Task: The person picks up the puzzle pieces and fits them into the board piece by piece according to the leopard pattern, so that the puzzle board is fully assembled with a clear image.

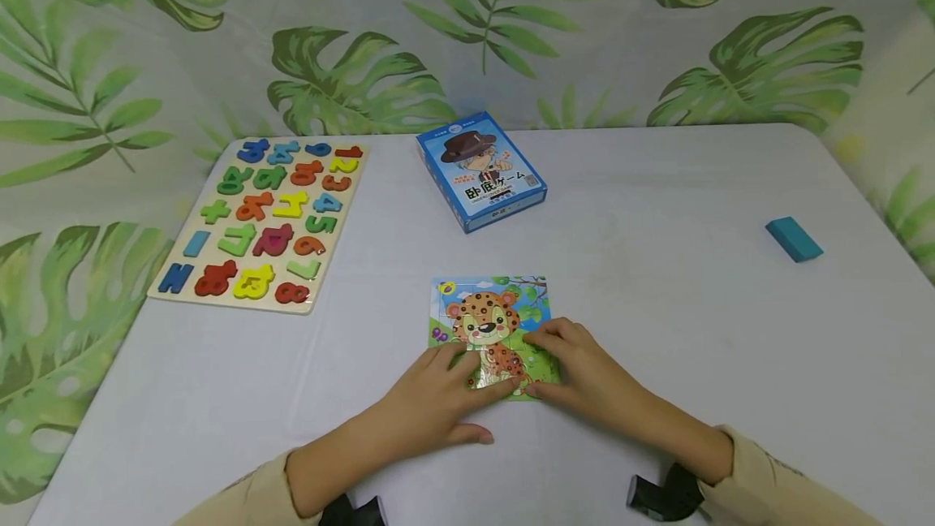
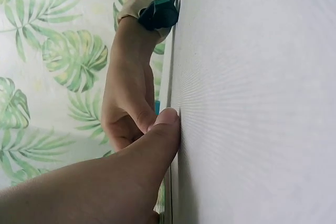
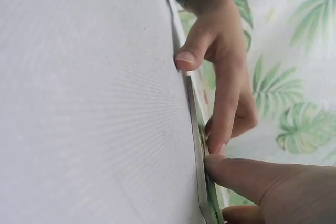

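A square jigsaw puzzle [image 1: 482, 307] with a spotted leopard cub lies flat on the white table. My left hand [image 1: 441, 392] rests on its lower left part, the index finger stretched along the bottom edge and the thumb out on the cloth. On the lower right, my right hand [image 1: 592, 372] touches the puzzle with thumb and fingertips spread apart. The two hands nearly meet at the bottom edge. From the right wrist, the puzzle's thin side [image 3: 202, 182] shows under the fingertips. Part of the picture is hidden beneath both hands.
A wooden board [image 1: 241, 304] with colourful letter and number pieces lies at the left. Behind the puzzle is a blue game box [image 1: 482, 173] with a hat-wearing cartoon figure. A teal block [image 1: 794, 239] lies far right. Leaf-patterned cloth hangs behind the table.
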A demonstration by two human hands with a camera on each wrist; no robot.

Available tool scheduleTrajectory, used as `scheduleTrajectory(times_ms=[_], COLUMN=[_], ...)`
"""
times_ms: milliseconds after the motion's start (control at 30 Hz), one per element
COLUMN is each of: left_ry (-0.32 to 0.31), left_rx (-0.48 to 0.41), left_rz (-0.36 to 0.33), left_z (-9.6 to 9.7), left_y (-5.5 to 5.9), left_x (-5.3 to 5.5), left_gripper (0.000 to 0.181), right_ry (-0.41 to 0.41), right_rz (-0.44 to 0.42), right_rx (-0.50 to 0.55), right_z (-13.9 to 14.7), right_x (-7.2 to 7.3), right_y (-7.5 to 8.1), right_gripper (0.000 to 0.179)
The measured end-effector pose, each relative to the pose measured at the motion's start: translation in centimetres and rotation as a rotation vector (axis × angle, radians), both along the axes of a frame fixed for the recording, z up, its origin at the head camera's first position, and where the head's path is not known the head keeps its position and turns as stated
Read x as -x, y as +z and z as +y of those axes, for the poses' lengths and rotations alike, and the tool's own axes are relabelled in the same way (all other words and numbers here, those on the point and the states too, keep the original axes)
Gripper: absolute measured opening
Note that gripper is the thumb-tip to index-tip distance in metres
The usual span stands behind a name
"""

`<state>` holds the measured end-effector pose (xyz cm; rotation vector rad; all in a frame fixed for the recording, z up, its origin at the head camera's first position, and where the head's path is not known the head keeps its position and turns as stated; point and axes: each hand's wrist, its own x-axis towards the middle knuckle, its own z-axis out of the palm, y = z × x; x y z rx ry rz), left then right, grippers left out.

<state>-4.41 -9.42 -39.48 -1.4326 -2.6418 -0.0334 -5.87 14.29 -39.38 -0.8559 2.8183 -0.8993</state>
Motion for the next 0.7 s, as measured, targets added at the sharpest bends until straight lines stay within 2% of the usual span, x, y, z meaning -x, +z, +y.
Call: scheduleTrajectory(times_ms=[100, 167, 367, 567, 700], left_ry=[0.009, 0.017, 0.032, 0.019, 0.008], left_rx=[0.022, 0.031, 0.023, -0.004, 0.000], left_rz=[0.006, 0.002, -0.033, -0.077, -0.080], left_z=[0.2, 0.3, 0.4, 0.4, 0.3], left_y=[0.1, 0.2, 0.3, 0.1, 0.0], left_x=[0.0, -0.1, 0.0, 0.0, 0.1], left_gripper=[0.064, 0.064, 0.062, 0.060, 0.060], right_ry=[-0.006, -0.008, 0.005, 0.059, 0.092], right_rz=[-0.016, 0.006, 0.082, 0.020, -0.065], right_rx=[0.017, 0.009, -0.101, -0.147, -0.110], right_z=[0.1, 0.1, 0.3, 1.0, 1.9], right_x=[0.2, 0.4, 0.4, 0.1, -0.1], right_y=[-0.1, -0.2, 0.1, 0.1, 0.2], right_gripper=[0.057, 0.058, 0.061, 0.065, 0.072])
